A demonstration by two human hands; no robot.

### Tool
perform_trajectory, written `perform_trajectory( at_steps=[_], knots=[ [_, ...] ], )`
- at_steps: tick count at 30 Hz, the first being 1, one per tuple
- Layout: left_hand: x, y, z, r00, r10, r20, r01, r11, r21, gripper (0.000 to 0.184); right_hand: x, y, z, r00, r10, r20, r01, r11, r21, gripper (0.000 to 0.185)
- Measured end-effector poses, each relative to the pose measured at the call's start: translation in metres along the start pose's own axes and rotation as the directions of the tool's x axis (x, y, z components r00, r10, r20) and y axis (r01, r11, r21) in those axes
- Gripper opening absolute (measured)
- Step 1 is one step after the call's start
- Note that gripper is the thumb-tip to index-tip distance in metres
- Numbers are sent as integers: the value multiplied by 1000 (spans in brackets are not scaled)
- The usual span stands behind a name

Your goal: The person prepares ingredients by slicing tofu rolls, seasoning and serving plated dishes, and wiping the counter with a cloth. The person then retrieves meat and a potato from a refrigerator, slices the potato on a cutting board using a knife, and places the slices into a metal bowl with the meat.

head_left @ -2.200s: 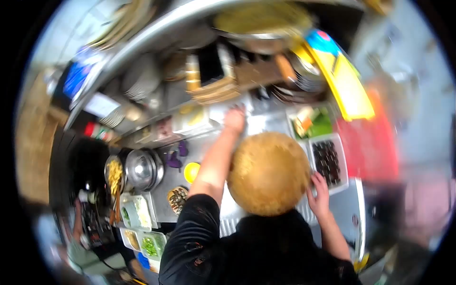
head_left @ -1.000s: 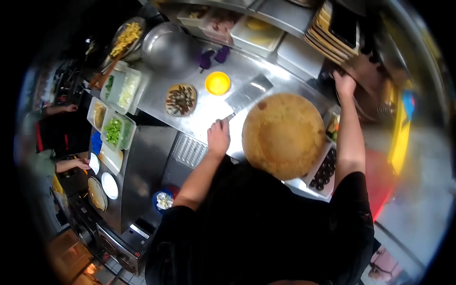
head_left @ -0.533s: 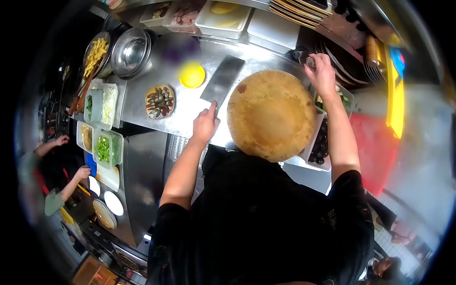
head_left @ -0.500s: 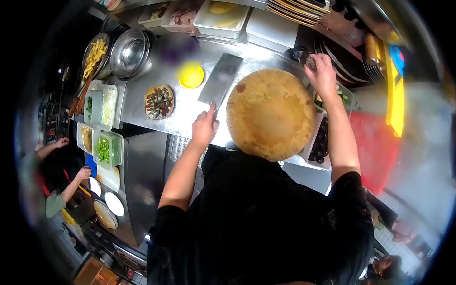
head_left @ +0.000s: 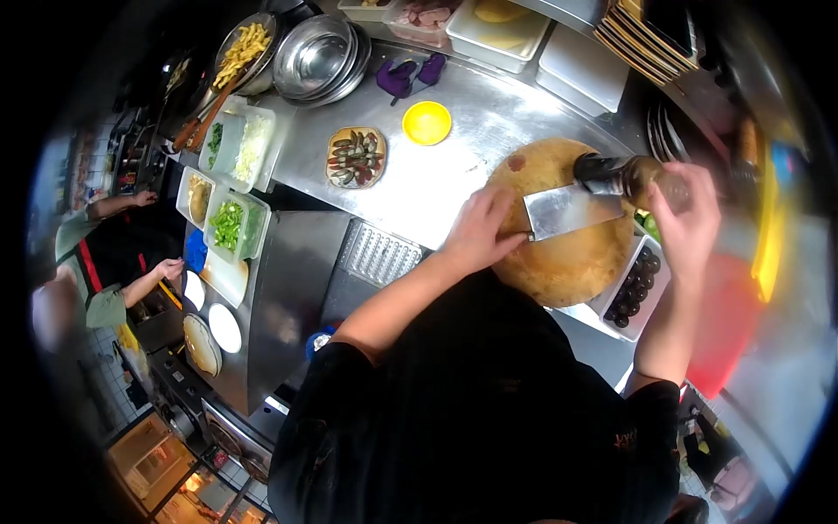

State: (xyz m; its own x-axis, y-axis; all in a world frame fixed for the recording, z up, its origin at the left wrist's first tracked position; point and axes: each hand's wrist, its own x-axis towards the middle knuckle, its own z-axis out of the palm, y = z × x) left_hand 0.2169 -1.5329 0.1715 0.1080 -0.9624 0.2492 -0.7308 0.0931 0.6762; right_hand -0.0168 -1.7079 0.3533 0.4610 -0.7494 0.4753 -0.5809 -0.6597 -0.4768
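A round wooden chopping board [head_left: 559, 271] lies in front of me. Across it rests the broad blade of a cleaver [head_left: 567, 212]. My left hand [head_left: 478, 229] is closed at the handle end, its fingers over the board's left edge; most of the handle is hidden. In my right hand [head_left: 690, 210] is a small brownish bottle [head_left: 642, 179] with a dark end, tilted sideways above the board's far right part. Beside the board, below the right hand, stands a white container of dark round items [head_left: 635, 293].
A yellow bowl [head_left: 427, 123], a plate of dark shellfish-like pieces [head_left: 356, 157] and purple cloth-like items [head_left: 410, 77] sit on the steel counter. Metal bowls [head_left: 316, 61] are stacked behind. Tubs of chopped greens [head_left: 229, 225] stand left, near a co-worker's hand [head_left: 170, 267].
The cleaver has moved from the counter onto the board with my left hand. My right hand has brought the bottle from the back right to above the board. The view has shifted.
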Motion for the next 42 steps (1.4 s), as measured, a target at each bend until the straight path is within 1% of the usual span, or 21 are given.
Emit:
perform_trajectory(
  at_steps=[1, 4, 6, 7, 8, 9, 10, 11, 12, 14, 15, 16, 18, 19, 20, 22, 25, 32, 35, 38, 42],
  knots=[
    [4, -1, -10, 999, 14, -50, -14, 1000, -5, 89, -1, -8, 7, 1000, -12, 25, 10, 998, 64, 31],
    [27, 8, -33, 973, 158, -168, -185, 969, -162, 99, -7, -48, 34, 992, 6, 130, -27, 987, 160, 32],
    [34, 16, -48, 994, 76, -82, -93, 970, -223, 97, -13, -66, 64, 980, 49, 193, -96, 966, 241, 31],
    [34, 12, -51, 1000, 23, -20, -28, 960, -277, 95, -15, -75, 80, 985, 11, 174, -67, 946, 317, 32],
    [35, 8, -54, 999, -25, 46, 39, 945, -326, 93, -20, -85, 96, 982, 58, 182, -123, 922, 368, 34],
    [27, -2, -58, 989, -137, 55, 147, 943, -299, 85, -24, -87, 116, 989, 63, 134, -115, 898, 426, 35],
    [23, -23, -56, 996, -84, -16, 77, 966, -245, 83, -29, -90, 128, 940, 200, 277, -309, 843, 439, 46],
    [20, -32, -67, 988, -153, -7, 147, 960, -237, 82, -35, -94, 136, 950, 201, 238, -296, 819, 491, 51],
    [13, -52, -73, 973, -232, -8, 229, 963, -141, 80, -40, -95, 140, 960, 201, 196, -277, 793, 542, 57],
    [9, -88, -99, 967, -256, 1, 250, 944, 215, 74, -58, -86, 130, 964, 187, 187, -257, 832, 491, 62],
    [10, -104, -111, 961, -271, 54, 240, 915, 326, 73, -69, -80, 124, 966, 178, 188, -247, 851, 464, 64],
    [13, -123, -124, 963, -246, 111, 167, 866, 471, 73, -83, -70, 123, 962, 219, 164, -271, 849, 454, 61],
    [30, -144, -141, 962, -233, 145, 88, 761, 643, 68, -112, -49, 123, 947, 300, 117, -320, 841, 437, 56],
    [42, -160, -142, 949, -261, 177, 52, 683, 728, 64, -123, -44, 120, 935, 341, 101, -350, 830, 435, 55],
    [57, -162, -147, 921, -305, 244, -15, 597, 802, 51, -134, -40, 116, 921, 380, 89, -379, 817, 434, 54],
    [81, -177, -144, 893, -331, 304, -172, 374, 911, 42, -152, -38, 107, 894, 444, 60, -424, 796, 431, 52],
    [115, -181, -136, 832, -388, 396, -277, 327, 903, 30, -172, -37, 96, 864, 503, 9, -464, 792, 397, 47],
    [143, -172, -114, 783, -396, 480, -416, 241, 877, 23, -212, -30, 79, 811, 581, -70, -504, 754, 422, 44],
    [146, -175, -115, 773, -377, 510, -430, 278, 859, 22, -223, -26, 76, 801, 593, -84, -511, 750, 421, 44],
    [149, -179, -111, 750, -443, 491, -431, 237, 871, 27, -226, -25, 73, 793, 603, -89, -517, 742, 426, 42],
    [150, -168, -113, 738, -460, 494, -443, 222, 868, 26, -228, -25, 69, 796, 596, -106, -513, 757, 404, 41]
  ],
)
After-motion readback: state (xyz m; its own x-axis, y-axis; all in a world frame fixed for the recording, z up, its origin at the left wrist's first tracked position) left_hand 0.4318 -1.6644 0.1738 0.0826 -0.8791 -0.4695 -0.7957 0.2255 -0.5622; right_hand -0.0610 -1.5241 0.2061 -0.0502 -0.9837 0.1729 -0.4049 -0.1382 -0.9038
